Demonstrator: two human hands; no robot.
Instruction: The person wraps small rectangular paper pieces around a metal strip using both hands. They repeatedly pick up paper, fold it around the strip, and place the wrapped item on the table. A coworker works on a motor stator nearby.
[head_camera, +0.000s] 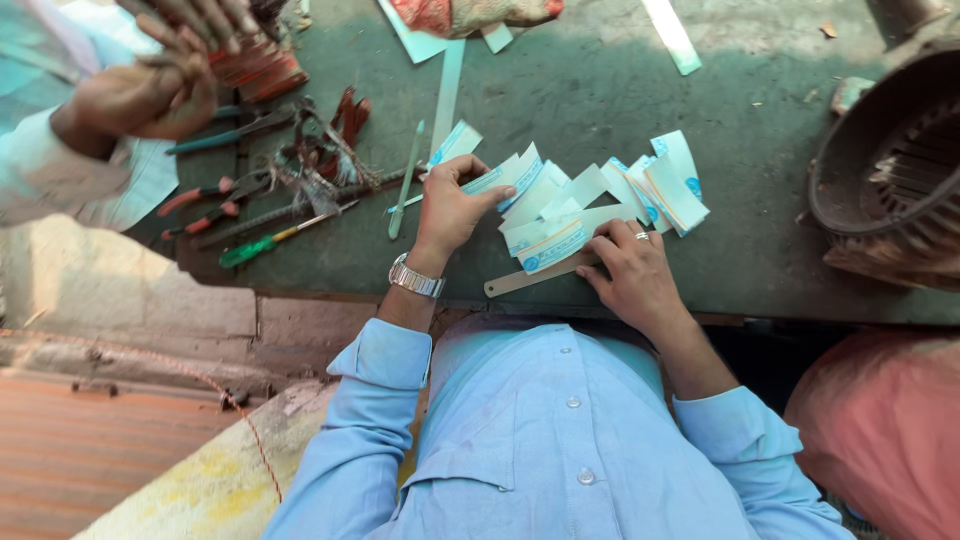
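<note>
Already many folded white-and-blue paper slips (585, 205) litter the surface (600, 90); left hand (450, 205) pinches one, right hand (632, 272) presses another flat.

Single head-worn view, steeply downward and close over a green workbench (600, 110) at chest height.

Motor housing (890, 180) cut by right edge; co-worker's hands (150, 80) cut at top; print on paper strips (560, 215) illegible.

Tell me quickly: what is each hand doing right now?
Left hand: pinching a folded paper strip.
Right hand: pressing flat on another paper strip.
</note>
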